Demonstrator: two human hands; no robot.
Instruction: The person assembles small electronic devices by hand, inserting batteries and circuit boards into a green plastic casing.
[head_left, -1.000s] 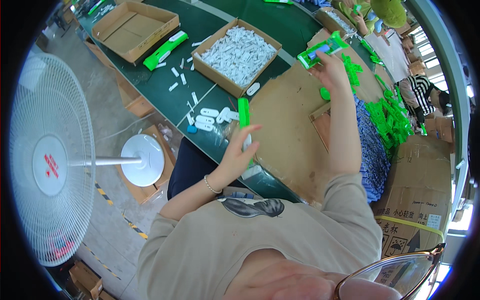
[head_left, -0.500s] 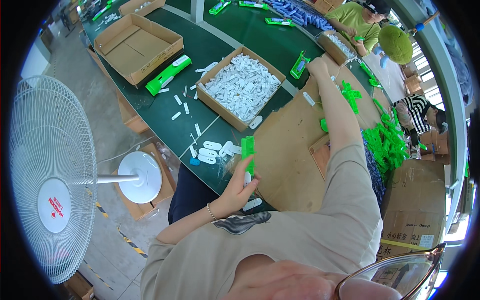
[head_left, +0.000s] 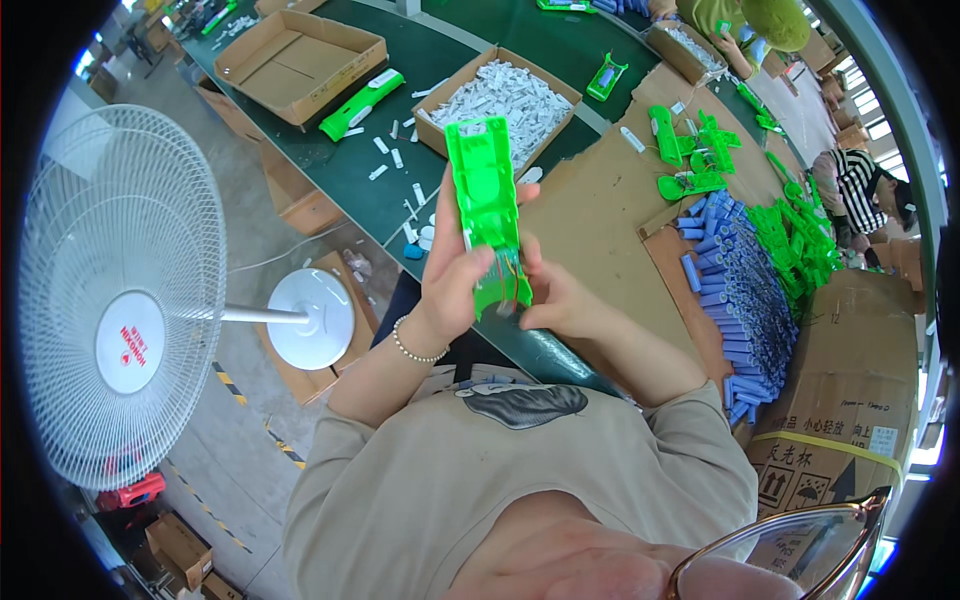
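Note:
My left hand (head_left: 452, 285) is wrapped round a long green plastic flashlight housing half (head_left: 487, 185), with its hollow inside facing up. Ribs divide the shell, and thin red and dark wires (head_left: 508, 268) run along the end nearest me. At that same end my right hand (head_left: 560, 300) grips the shell's right edge with bent fingers, close to the wires. Beyond the shell stands a cardboard box of small white plastic parts (head_left: 530, 95), partly hidden by it. Loose white parts (head_left: 397, 158) lie on the green table left of that box.
Stacked blue cylindrical cells (head_left: 735, 300) and a heap of green housings (head_left: 800, 240) lie to the right. An open cardboard tray (head_left: 300, 65) and an assembled green flashlight (head_left: 362, 104) are far left. A white fan (head_left: 130, 320) stands beside the table. Co-workers sit at far right.
My right hand has come back from the far right side of the table to the housing. The left hand has lifted the housing and turned its open side up. My view has shifted.

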